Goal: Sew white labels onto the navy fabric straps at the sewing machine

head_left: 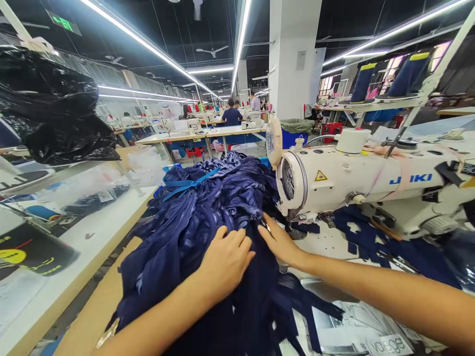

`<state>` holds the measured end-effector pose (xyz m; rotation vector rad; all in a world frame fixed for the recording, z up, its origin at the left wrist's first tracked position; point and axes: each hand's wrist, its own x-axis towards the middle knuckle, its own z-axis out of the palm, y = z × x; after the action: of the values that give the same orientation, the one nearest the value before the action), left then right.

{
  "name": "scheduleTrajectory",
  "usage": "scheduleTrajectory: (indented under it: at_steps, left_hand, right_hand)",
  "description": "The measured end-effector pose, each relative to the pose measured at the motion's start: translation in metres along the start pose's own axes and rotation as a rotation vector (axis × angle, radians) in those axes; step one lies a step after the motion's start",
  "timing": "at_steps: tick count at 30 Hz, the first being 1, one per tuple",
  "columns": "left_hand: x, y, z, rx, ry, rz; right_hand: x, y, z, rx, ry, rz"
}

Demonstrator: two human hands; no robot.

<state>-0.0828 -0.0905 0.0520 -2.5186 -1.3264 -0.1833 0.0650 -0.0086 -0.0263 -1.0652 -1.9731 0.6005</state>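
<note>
A large heap of navy blue garments (185, 212) fills the middle of the view, with patterned lighter seams and ruffled edges showing. My left hand (228, 259) lies on the front of it, fingers curled into the cloth of a navy garment (256, 291) that hangs down toward me. To its right, my right hand (280, 243) touches the same cloth from the side. Its thumb and forefinger are stretched out and apart, while the other fingers are mostly hidden. A teal strip (191, 184) is tied across the top of the heap.
A white sewing machine (334, 178) stands close to my right hand. Navy scraps (359, 232) and scissors (403, 262) lie beside it, with printed plastic bags (367, 326) below. Left is a white tabletop (107, 230) and a black plastic bag (55, 109). People work farther back.
</note>
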Motion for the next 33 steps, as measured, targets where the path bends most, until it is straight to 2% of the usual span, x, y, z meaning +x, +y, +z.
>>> scheduleTrajectory:
  at_steps: [2,3,6,7,9,11,12,16,19,22,26,28,31,33]
  left_hand:
    - [0.001,-0.007,0.005,0.135,-0.045,0.053]
    - [-0.001,-0.01,0.005,0.172,-0.05,0.08]
    - [-0.008,-0.01,0.003,0.228,-0.043,0.108]
    - [-0.011,-0.009,0.001,0.239,-0.048,0.108]
    - [-0.017,-0.009,-0.004,0.262,-0.053,0.106]
    - [-0.024,-0.014,-0.012,0.291,-0.04,0.112]
    - [-0.029,-0.019,-0.016,0.305,-0.028,0.124]
    - [-0.059,-0.064,-0.041,0.36,0.027,0.189]
    - [-0.088,-0.102,-0.058,0.431,0.015,0.179]
    - [-0.109,-0.118,-0.061,0.51,-0.017,0.148]
    - [-0.109,-0.103,-0.046,0.524,0.012,0.151]
    - [-0.102,-0.094,-0.038,0.511,0.037,0.161]
    - [-0.092,-0.089,-0.032,0.496,0.068,0.168]
    - [-0.09,-0.089,-0.03,0.492,0.086,0.166]
  right_hand:
    - [-0.022,-0.015,-0.01,-0.002,0.061,-0.1]
    - [-0.029,-0.024,-0.013,0.024,0.062,-0.196]
    - [-0.02,-0.046,-0.01,0.116,-0.03,-0.512]
    - [-0.008,-0.051,-0.006,0.115,-0.021,-0.503]
    - [0.019,-0.057,0.007,0.112,-0.014,-0.337]
    - [0.044,-0.057,0.017,0.046,-0.105,-0.18]
    - [0.052,-0.056,0.02,0.013,-0.146,-0.15]
    - [0.06,-0.049,0.016,-0.093,-0.339,-0.235]
    - [0.054,-0.041,0.009,-0.15,-0.408,-0.321]
    - [0.051,-0.034,0.007,-0.15,-0.419,-0.383]
    - [0.039,-0.039,0.012,-0.131,-0.422,-0.426]
    - [0.019,-0.046,0.012,-0.124,-0.466,-0.571]
    - [-0.025,-0.056,0.004,-0.096,-0.662,-0.89]
    - [-0.048,-0.061,-0.007,-0.079,-0.744,-0.952]
